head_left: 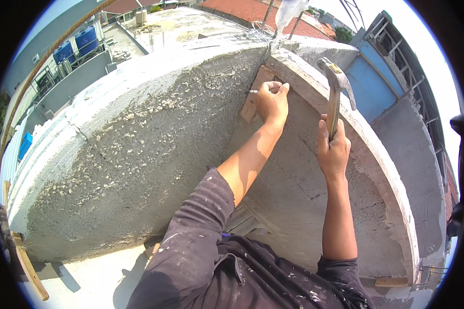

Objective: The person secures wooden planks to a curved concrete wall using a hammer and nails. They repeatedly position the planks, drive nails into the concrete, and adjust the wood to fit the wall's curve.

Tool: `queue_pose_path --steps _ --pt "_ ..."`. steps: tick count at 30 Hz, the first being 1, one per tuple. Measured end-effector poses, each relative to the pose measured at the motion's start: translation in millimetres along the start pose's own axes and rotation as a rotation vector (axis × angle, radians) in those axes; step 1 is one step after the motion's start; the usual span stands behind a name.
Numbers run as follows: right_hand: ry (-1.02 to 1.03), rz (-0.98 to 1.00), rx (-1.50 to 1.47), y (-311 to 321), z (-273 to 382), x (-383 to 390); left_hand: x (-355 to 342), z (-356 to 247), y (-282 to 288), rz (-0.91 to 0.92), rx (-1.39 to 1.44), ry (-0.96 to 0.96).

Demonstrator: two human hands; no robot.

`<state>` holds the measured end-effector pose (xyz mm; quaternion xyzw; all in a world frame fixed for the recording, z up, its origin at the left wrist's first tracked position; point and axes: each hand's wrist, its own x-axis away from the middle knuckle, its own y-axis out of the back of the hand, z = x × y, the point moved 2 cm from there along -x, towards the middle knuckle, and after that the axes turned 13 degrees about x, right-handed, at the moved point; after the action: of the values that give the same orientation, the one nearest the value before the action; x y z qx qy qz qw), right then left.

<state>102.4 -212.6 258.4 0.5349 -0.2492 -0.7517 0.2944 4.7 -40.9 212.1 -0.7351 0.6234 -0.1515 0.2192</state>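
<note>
My right hand (334, 154) is wrapped round the wooden handle of a claw hammer (333, 113), which is raised with its metal head up. Fingers pinched together, my left hand (273, 104) is at a small brown wooden board (249, 107) in the corner where two walls meet. What the left fingertips pinch is too small to make out. A thin whitish stub sticks out beside these fingers. Just right of the left hand, a pale plank-like strip (314, 77) runs along the top edge of the right wall. The hammer head is apart from the board and the left hand.
A rough, partly plastered wall (134, 139) fills the left side. The smoother grey right wall (288, 170) has a strip along its edge. A wooden batten (31, 268) leans at lower left. Wire and a plastic bag (288, 15) are above the corner. Rooftops and blue tanks (86, 40) lie beyond.
</note>
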Motion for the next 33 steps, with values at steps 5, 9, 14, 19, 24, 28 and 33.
queue_pose_path --steps 5,9,14,19,24,28,33 --pt "-0.303 0.328 -0.024 -58.8 -54.1 102.1 -18.4 -71.8 5.2 0.527 -0.482 -0.9" --pt "-0.204 0.443 -0.219 -95.4 -43.0 117.8 -54.4 -100.8 -17.4 0.868 -1.228 -1.316" --pt "0.138 0.169 -0.348 -124.9 -4.8 69.5 -86.8 -97.1 -30.6 1.067 -1.281 -1.527" --pt "0.163 0.158 -0.395 -124.3 4.0 44.5 -100.2 -94.8 -32.8 1.088 -1.373 -1.52" --pt "0.148 0.271 -0.251 -118.8 -4.2 27.6 -102.7 -98.8 -30.2 1.108 -1.31 -1.461" --pt "-0.099 0.548 -0.016 -139.3 -8.4 23.3 -104.3 -97.4 -31.4 1.09 -1.315 -1.495" --pt "0.295 0.04 -0.544 -133.7 -5.0 26.7 -104.4 -97.1 -28.6 1.096 -1.298 -1.433"
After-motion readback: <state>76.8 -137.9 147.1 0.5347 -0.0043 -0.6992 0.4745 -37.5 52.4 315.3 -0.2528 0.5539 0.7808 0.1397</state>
